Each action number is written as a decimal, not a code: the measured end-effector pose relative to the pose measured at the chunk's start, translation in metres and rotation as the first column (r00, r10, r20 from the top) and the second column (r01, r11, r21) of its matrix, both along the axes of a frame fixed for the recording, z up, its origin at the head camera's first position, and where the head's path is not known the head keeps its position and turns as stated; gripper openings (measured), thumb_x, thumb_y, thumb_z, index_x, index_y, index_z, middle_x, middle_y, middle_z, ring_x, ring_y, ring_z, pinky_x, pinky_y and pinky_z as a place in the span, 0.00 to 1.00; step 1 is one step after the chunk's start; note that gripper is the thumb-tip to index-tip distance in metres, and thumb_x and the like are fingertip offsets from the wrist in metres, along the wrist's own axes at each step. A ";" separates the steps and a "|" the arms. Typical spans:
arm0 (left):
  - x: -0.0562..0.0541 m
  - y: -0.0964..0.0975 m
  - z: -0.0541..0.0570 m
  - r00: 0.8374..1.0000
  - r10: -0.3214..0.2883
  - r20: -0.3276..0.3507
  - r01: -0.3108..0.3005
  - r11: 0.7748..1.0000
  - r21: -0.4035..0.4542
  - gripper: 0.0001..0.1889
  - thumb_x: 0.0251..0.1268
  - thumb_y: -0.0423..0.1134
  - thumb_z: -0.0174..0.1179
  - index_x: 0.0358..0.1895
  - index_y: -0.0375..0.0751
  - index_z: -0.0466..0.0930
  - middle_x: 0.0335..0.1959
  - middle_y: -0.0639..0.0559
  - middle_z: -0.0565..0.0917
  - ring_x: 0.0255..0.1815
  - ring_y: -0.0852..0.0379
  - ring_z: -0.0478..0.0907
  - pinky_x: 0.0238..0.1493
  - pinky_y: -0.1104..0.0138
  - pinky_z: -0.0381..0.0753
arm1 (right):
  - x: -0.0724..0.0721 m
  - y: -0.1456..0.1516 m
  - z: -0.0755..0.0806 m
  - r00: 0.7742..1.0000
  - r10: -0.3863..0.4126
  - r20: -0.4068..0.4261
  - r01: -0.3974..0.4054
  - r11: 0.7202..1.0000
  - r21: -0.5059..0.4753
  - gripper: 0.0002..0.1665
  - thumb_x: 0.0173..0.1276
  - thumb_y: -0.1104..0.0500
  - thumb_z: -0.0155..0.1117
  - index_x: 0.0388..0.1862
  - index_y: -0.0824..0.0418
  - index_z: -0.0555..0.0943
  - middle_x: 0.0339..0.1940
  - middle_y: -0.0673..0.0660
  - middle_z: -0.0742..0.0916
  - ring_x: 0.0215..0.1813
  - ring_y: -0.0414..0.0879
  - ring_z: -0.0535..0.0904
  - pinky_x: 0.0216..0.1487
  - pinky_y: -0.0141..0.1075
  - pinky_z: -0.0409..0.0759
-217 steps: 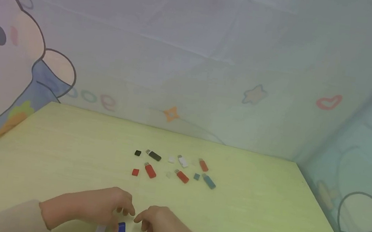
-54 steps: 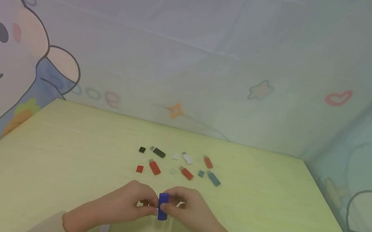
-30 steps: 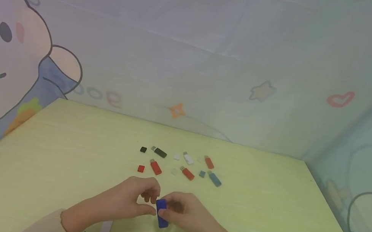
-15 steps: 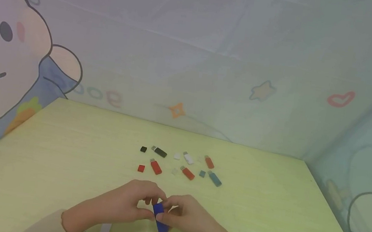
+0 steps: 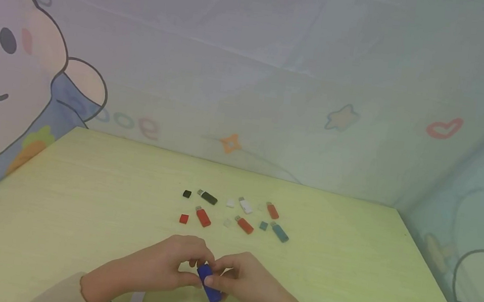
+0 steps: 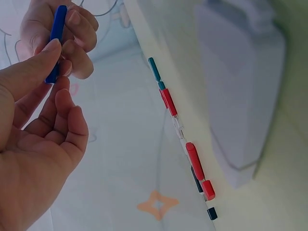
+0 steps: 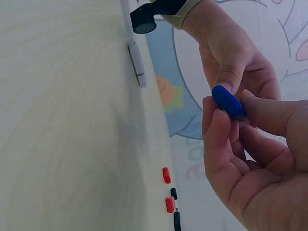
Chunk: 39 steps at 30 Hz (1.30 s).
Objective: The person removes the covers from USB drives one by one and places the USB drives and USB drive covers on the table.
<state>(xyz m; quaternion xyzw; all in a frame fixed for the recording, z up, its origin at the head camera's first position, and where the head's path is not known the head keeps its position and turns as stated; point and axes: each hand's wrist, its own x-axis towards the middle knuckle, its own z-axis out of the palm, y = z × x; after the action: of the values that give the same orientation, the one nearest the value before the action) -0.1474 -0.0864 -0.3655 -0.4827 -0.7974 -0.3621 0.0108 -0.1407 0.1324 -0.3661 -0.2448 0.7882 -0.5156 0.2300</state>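
Note:
A blue USB stick is held above the table's near side, tilted, between both hands. My right hand grips it with the thumb on its face. My left hand pinches its upper end; in the left wrist view the left thumb lies against the blue stick. No metal plug shows on it, and the fingers cover part of it. Beside my left forearm lies a white USB stick, seen large in the left wrist view.
Farther back on the table lie uncapped USB sticks with loose caps: black, white, red, another red, a smaller red and a teal one. A printed cloth hangs behind.
The blue USB stick, earlier lying on the table, is now lifted in the hands. It has tilted from upright. My left fingers came away from it briefly and are back at its upper end.

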 end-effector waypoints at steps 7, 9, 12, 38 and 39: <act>0.001 0.000 0.002 1.000 0.001 0.004 -0.001 1.000 -0.015 0.11 0.58 0.34 0.67 0.44 0.47 0.82 0.36 0.61 0.80 0.36 0.69 0.73 0.39 0.72 0.78 | 0.000 0.002 0.000 0.999 -0.010 -0.053 0.011 1.000 0.020 0.10 0.67 0.61 0.64 0.42 0.67 0.85 0.35 0.57 0.88 0.25 0.37 0.81 0.29 0.30 0.79; 0.001 0.000 0.003 1.000 0.005 0.016 -0.005 1.000 -0.024 0.10 0.59 0.34 0.67 0.44 0.47 0.82 0.35 0.62 0.79 0.36 0.69 0.72 0.39 0.72 0.78 | 0.000 0.003 0.000 0.997 -0.013 -0.073 0.014 1.000 0.021 0.12 0.67 0.61 0.64 0.44 0.67 0.85 0.36 0.58 0.88 0.25 0.36 0.81 0.28 0.31 0.80; 0.001 0.000 0.003 0.999 0.023 0.048 -0.021 0.999 -0.044 0.09 0.59 0.35 0.67 0.43 0.47 0.82 0.34 0.63 0.79 0.35 0.69 0.72 0.39 0.71 0.77 | 0.001 0.003 0.002 0.994 -0.020 -0.109 0.024 0.999 0.033 0.13 0.68 0.60 0.64 0.45 0.67 0.85 0.36 0.58 0.88 0.26 0.36 0.79 0.28 0.30 0.79; 0.007 0.008 0.002 0.984 0.170 0.060 -0.170 0.985 0.003 0.07 0.55 0.35 0.70 0.35 0.45 0.81 0.31 0.64 0.80 0.32 0.68 0.71 0.35 0.70 0.77 | 0.004 0.003 0.003 0.944 -0.046 -0.325 0.071 0.995 0.064 0.12 0.60 0.53 0.72 0.41 0.56 0.87 0.36 0.46 0.89 0.38 0.34 0.80 0.46 0.29 0.78; 0.007 0.008 0.002 0.983 0.174 0.056 -0.175 0.985 0.008 0.07 0.55 0.35 0.70 0.35 0.45 0.81 0.31 0.63 0.81 0.32 0.68 0.71 0.35 0.70 0.77 | 0.004 0.003 0.003 0.940 -0.042 -0.339 0.067 0.996 0.062 0.12 0.60 0.53 0.72 0.41 0.57 0.88 0.36 0.46 0.89 0.38 0.33 0.81 0.46 0.29 0.79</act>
<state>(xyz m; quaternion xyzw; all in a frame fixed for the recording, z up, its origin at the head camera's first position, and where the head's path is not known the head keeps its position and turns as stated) -0.1406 -0.0786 -0.3637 -0.4006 -0.8344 -0.3779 0.0238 -0.1366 0.1351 -0.3636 -0.2988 0.8406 -0.4434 0.0862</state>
